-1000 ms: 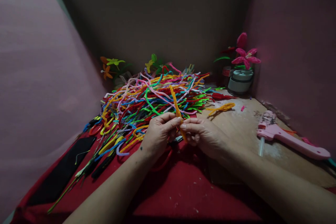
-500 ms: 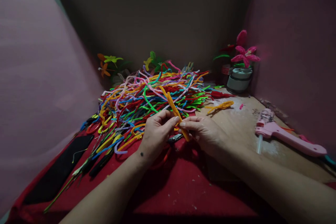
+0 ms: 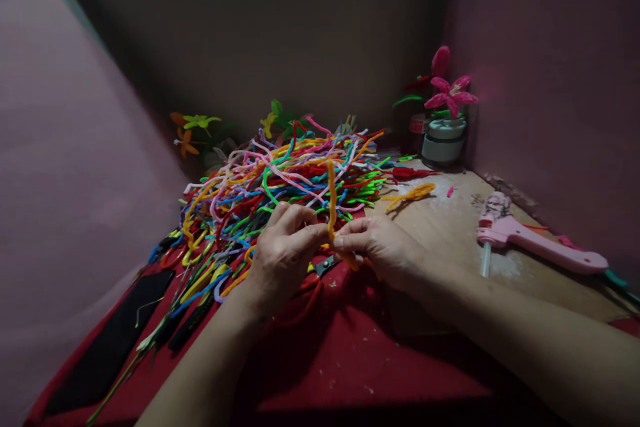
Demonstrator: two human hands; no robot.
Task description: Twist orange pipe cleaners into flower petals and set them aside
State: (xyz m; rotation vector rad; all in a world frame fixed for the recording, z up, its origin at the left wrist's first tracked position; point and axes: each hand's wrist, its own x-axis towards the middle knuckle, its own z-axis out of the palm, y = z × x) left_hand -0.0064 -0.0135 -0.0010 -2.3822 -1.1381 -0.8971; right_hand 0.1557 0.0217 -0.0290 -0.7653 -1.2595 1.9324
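Note:
Between my two hands, above the red cloth, is an orange pipe cleaner, its upper part standing upright and its lower end angled down to the right. My left hand pinches it from the left between thumb and fingers. From the right, my right hand pinches it just beside the left thumb. Below my hands lies a pair of pliers with red handles, partly hidden by my left hand. Behind is a big heap of many-coloured pipe cleaners.
On the wooden board to the right lie a pink glue gun and a folded orange pipe cleaner bundle. A pink flower stands in a grey pot behind. Toward the left lies a black flat strip beside several tools.
The orange pipe cleaner has gone from leaning left to upright, its lower part now bent away. My left hand has rolled over at the wrist. The whole view has shifted slightly.

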